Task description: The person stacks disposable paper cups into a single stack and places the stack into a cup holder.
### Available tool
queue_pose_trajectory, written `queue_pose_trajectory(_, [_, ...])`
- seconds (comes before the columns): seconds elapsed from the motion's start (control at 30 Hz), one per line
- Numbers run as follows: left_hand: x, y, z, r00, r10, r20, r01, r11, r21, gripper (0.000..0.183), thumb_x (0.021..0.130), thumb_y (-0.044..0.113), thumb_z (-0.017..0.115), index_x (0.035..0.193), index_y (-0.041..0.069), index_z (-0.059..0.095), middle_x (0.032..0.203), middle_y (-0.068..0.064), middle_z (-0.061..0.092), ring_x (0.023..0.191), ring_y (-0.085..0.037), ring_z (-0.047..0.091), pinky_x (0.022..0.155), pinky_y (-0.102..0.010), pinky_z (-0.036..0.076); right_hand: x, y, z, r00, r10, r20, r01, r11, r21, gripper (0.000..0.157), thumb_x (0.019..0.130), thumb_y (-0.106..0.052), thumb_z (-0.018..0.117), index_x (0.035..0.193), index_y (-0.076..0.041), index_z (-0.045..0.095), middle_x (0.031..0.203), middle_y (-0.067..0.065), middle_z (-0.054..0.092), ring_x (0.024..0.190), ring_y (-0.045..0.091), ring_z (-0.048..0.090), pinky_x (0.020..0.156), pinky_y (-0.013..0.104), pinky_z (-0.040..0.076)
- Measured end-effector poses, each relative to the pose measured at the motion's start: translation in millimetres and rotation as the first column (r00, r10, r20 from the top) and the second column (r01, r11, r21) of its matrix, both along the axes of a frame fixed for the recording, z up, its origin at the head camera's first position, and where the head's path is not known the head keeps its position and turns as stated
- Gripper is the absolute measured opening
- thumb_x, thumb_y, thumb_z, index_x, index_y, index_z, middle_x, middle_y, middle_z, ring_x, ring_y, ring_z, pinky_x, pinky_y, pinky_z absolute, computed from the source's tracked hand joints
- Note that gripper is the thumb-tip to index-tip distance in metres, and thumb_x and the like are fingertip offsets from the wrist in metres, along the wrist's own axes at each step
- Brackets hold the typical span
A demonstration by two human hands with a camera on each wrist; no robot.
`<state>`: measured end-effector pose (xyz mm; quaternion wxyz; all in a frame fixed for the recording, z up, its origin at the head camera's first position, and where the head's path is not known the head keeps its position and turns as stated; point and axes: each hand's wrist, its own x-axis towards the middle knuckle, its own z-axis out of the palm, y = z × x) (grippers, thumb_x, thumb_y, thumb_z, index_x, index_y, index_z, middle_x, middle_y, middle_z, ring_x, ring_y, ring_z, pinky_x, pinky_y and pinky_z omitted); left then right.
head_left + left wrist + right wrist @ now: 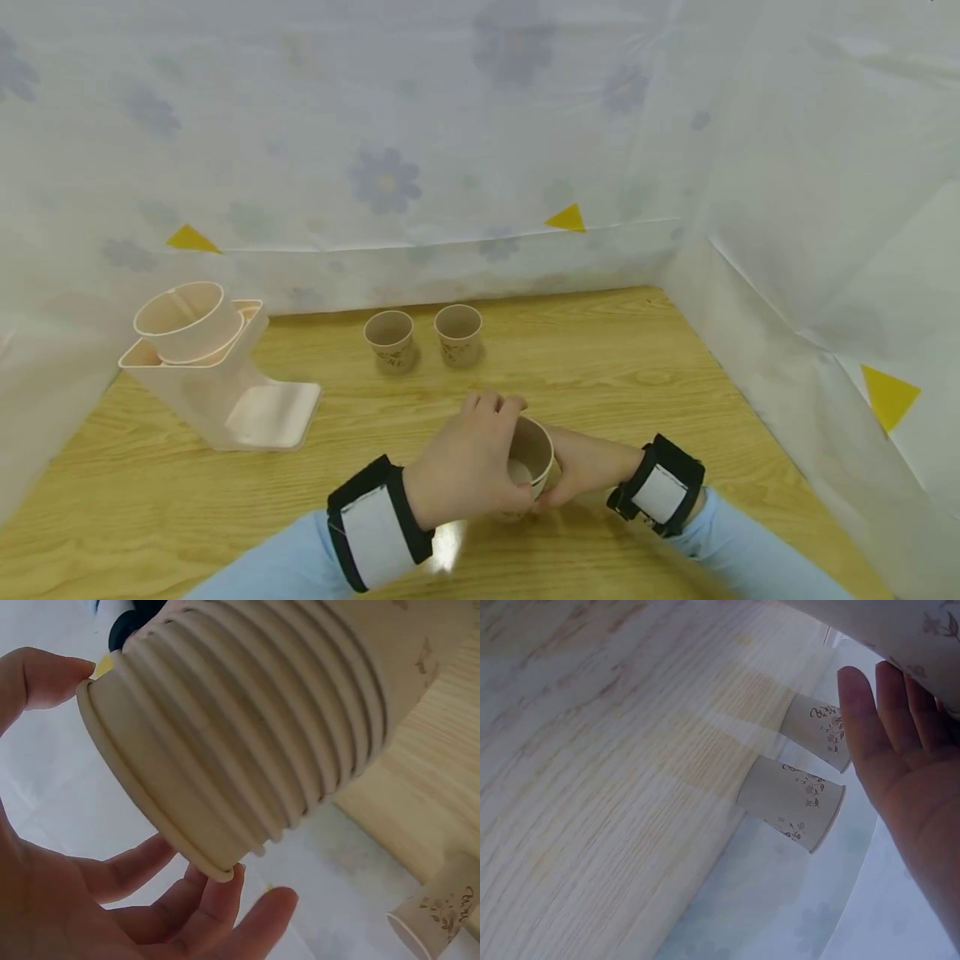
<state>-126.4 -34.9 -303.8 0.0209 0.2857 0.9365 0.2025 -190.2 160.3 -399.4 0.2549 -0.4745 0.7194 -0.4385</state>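
Note:
A stack of nested beige paper cups (534, 446) stands at the near middle of the table, its open top facing up. My left hand (461, 467) holds the uppermost cup by its rim, thumb on the near side and fingers spread round the far side. In the left wrist view, several closely spaced rims (247, 712) show below that top cup. My right hand (588, 467) grips the stack from the right, lower down, with the thumb in front. Its fingers (896, 712) lie along the printed side of the stack in the right wrist view.
Two single paper cups (390, 333) with a brown floral print stand upright side by side at the back. At the left is a beige plastic stand (273, 412) with a round container (187, 325) on top. White flowered sheeting (450, 150) walls the wooden table (600, 358).

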Motion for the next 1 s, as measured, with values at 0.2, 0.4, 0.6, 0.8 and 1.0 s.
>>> queue_pose_trajectory(0.2, [-13.6,-4,-3.9,0.998,0.021,0.064,-0.021,1.000,-0.006,0.079,0.071,0.042,0.070,0.134,0.000,0.046,0.125,-0.018,0.055,0.111,-0.030,0.048,0.090,-0.043,0.049,-1.0,2,0.2,1.000,-0.023,-0.017,0.024,1.000,0.008,0.077,0.076,-0.017,0.074,0.140,-0.006,0.033,0.132,0.015,0.050,0.117,0.021,0.050,0.101,0.043,0.044])
queue_pose_trajectory(0.4, [-75.9,-43,-2.6,0.943,0.332,0.032,-0.332,0.943,-0.005,0.085,0.077,0.054,0.063,0.134,-0.006,0.044,0.133,-0.027,0.048,0.123,-0.042,0.041,0.100,-0.054,0.041,-0.2,4,1.1,0.997,-0.077,-0.031,0.077,0.997,0.003,0.078,0.071,-0.015,0.078,0.137,-0.005,0.037,0.132,0.015,0.051,0.121,0.020,0.047,0.106,0.052,0.036])
queue_pose_trajectory(0.6, [-134.6,-93,-40.5,0.833,0.548,0.072,-0.545,0.836,-0.067,0.086,0.081,0.047,0.062,0.135,-0.014,0.035,0.131,-0.037,0.041,0.119,-0.050,0.038,0.099,-0.057,0.040,2.3,4,-4.0,0.997,-0.079,0.009,0.079,0.997,0.000,0.079,0.071,-0.017,0.078,0.138,-0.004,0.038,0.133,0.016,0.052,0.122,0.020,0.048,0.108,0.051,0.034])
queue_pose_trajectory(0.8, [-154.6,-108,-65.2,0.777,0.624,0.081,-0.617,0.781,-0.094,0.087,0.081,0.050,0.061,0.135,-0.014,0.035,0.132,-0.036,0.042,0.120,-0.049,0.039,0.095,-0.059,0.042,2.6,1,-4.6,0.999,-0.049,0.022,0.049,0.999,-0.023,0.079,0.073,-0.017,0.077,0.139,-0.006,0.036,0.134,0.016,0.050,0.123,0.021,0.046,0.108,0.050,0.034])
queue_pose_trajectory(1.0, [-164.2,-108,-69.7,0.717,0.696,0.038,-0.693,0.718,-0.069,0.081,0.082,0.046,0.061,0.132,-0.013,0.038,0.128,-0.035,0.046,0.118,-0.048,0.042,0.097,-0.060,0.040,1.2,-2,-1.4,0.999,-0.039,0.025,0.040,0.999,-0.025,0.081,0.072,-0.015,0.078,0.140,-0.007,0.034,0.135,0.016,0.049,0.124,0.022,0.045,0.107,0.049,0.035])
